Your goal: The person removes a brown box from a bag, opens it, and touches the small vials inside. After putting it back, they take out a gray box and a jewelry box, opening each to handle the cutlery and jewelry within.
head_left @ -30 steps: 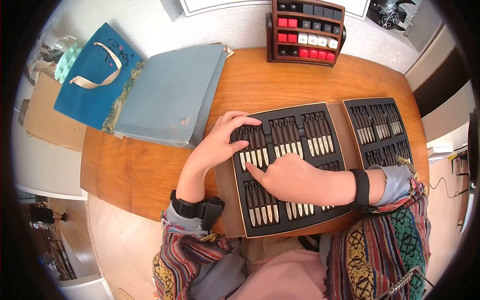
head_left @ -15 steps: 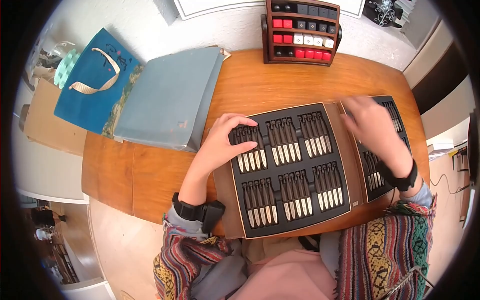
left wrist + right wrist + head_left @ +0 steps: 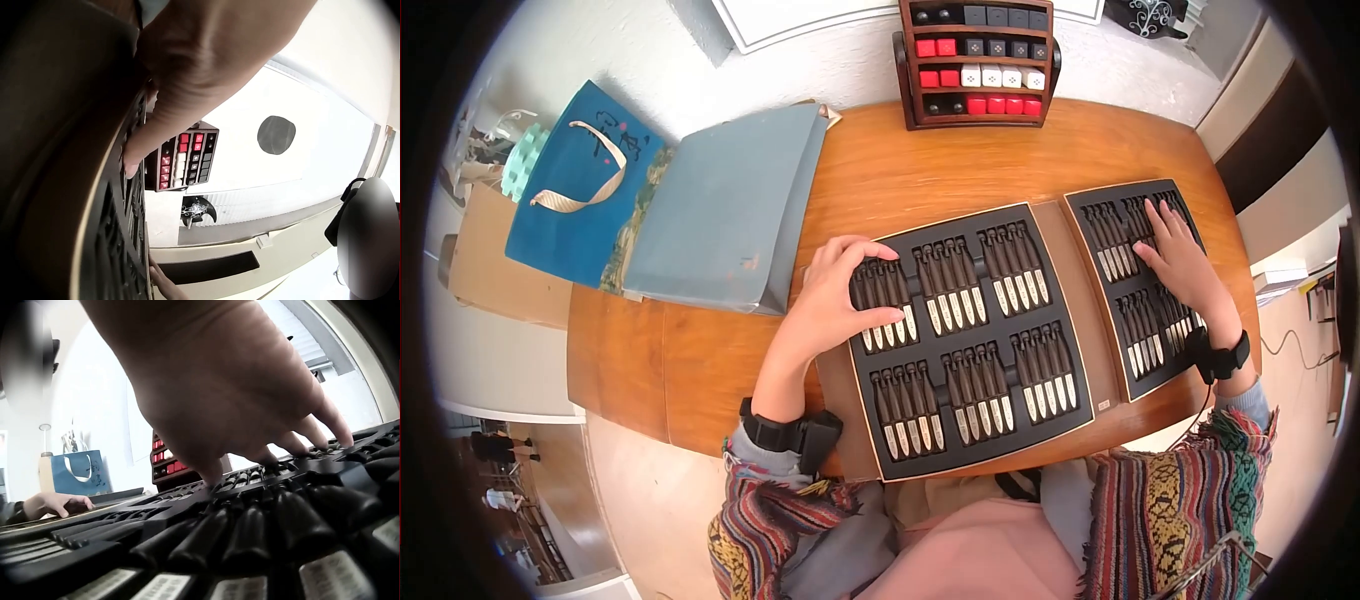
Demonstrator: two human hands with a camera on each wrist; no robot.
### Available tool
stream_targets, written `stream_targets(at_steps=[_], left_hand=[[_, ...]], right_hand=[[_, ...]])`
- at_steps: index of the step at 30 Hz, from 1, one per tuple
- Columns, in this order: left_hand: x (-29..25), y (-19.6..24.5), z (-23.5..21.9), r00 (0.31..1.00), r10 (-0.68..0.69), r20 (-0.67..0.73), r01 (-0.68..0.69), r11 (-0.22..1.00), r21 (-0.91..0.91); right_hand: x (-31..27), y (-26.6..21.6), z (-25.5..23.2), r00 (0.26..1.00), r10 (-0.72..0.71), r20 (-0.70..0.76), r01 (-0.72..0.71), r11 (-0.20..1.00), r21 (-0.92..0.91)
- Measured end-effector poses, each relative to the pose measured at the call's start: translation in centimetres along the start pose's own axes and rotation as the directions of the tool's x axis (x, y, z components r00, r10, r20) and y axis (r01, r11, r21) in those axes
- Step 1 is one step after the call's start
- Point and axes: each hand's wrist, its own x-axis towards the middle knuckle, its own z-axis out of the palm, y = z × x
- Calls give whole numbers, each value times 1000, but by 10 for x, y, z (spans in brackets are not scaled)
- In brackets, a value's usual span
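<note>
A folding case lies spread on the table, with a larger left tray [image 3: 1000, 447] and a smaller right tray [image 3: 1115, 289] joined by a brown spine [image 3: 1082, 300]. Both trays hold groups of slim dark pieces [image 3: 977, 395] with pale, labelled ends. At the upper left of the larger tray is my left hand [image 3: 825, 300], its thumb and fingers parted over the corner group. My right hand [image 3: 1185, 262] lies over the upper part of the smaller tray, fingers extended. In the right wrist view, that hand's fingertips [image 3: 342, 437] are right at the dark pieces.
A small wooden rack [image 3: 977, 122] of red, white and black cubes stands at the back by the wall. Left of the case are a blue-grey flat case [image 3: 715, 215] and a blue paper bag [image 3: 565, 240] with a ribbon handle. The wooden table [image 3: 920, 165] shows between them.
My right hand has moved rightward from pointing at the larger tray's upper-left group to the smaller tray. My left hand stays at the larger tray's corner. The head view has shifted slightly.
</note>
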Motion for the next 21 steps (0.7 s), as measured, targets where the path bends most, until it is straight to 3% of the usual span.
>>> stream_targets(at_steps=[6,18,21], left_hand=[[-2,1,0,1000,1,-4,-1,999,34],[-1,-1,1,1000,21,-23,-21,1000,-4],[-1,3,-1,1000,8,-15,-8,1000,-12]], right_hand=[[-16,-18,8,999,-37,1,37,996,-75],[-71,-51,10,985,-174,-4,174,985,-22],[-82,-51,14,973,-221,-68,222,975,0]])
